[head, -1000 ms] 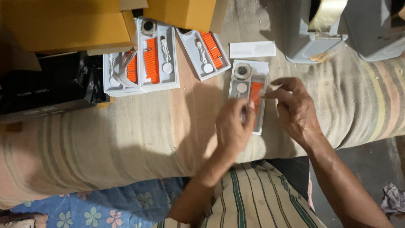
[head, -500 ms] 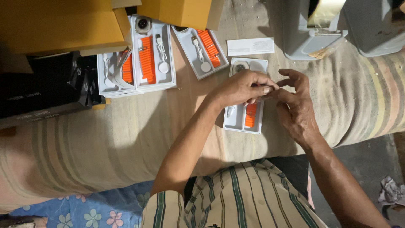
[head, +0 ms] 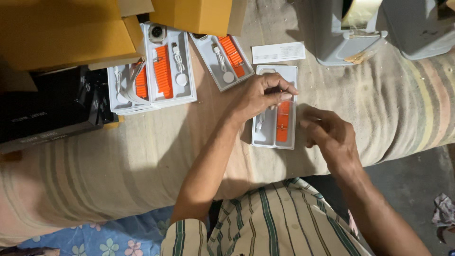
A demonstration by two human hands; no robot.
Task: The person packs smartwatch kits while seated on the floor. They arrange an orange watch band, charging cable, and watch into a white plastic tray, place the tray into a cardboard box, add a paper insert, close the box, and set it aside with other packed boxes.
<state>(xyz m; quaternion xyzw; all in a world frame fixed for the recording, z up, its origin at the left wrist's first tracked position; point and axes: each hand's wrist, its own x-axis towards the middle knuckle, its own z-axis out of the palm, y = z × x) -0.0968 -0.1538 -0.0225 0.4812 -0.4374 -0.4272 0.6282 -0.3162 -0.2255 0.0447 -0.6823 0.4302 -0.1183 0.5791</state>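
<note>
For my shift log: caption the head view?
Left hand reaches into a white tray holding an orange strap; right hand beside it.

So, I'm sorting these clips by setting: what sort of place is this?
Probably an informal packing spot at home: white trays with orange straps lie on a striped cloth, beside cardboard boxes.

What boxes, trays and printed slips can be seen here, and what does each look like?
White tray: centre, under the left hand, holding an orange strap.
Two white trays: upper left, orange straps inside.
Angled white tray: top centre, orange strap.
White paper slip: top, rectangular.
Yellow cardboard boxes: top left.
Black boxes: far left.
Right hand: beside the tray.
</note>
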